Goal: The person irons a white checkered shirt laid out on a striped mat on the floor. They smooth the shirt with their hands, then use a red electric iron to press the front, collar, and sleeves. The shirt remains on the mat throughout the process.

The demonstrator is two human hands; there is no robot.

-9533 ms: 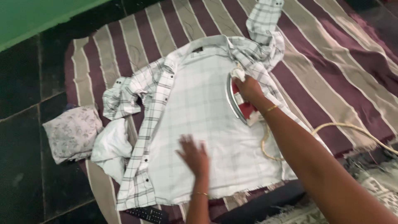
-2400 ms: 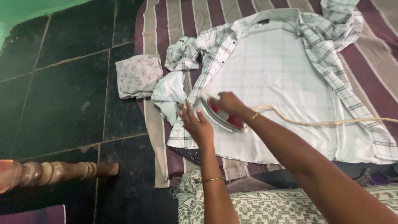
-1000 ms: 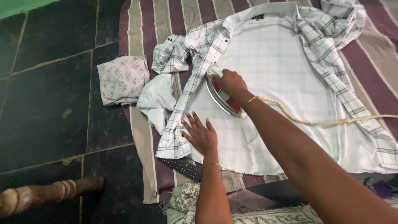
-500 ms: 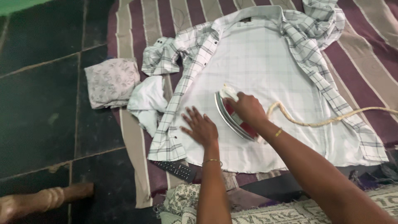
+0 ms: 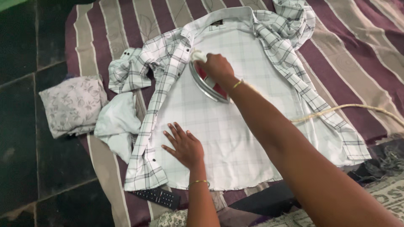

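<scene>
A white checked shirt (image 5: 248,54) lies spread open, inside up, on a maroon and beige striped cloth (image 5: 349,50) on the floor. My right hand (image 5: 216,69) grips the handle of a red and silver iron (image 5: 206,84), which rests on the upper left part of the shirt's back panel near the left front placket. My left hand (image 5: 183,145) lies flat, fingers spread, on the lower left part of the shirt and presses it down. A beige cord (image 5: 349,110) runs from the iron off to the right.
A folded floral cloth (image 5: 71,105) and a crumpled white cloth (image 5: 118,126) lie left of the shirt. A black remote control (image 5: 158,196) sits below the shirt's hem. Dark floor tiles (image 5: 21,138) are at left, and a patterned rug (image 5: 387,193) at bottom right.
My right hand has slid the iron up and left from the shirt's lower middle toward the collar side. My left hand stays flat on the lower left. The view shifted left.
</scene>
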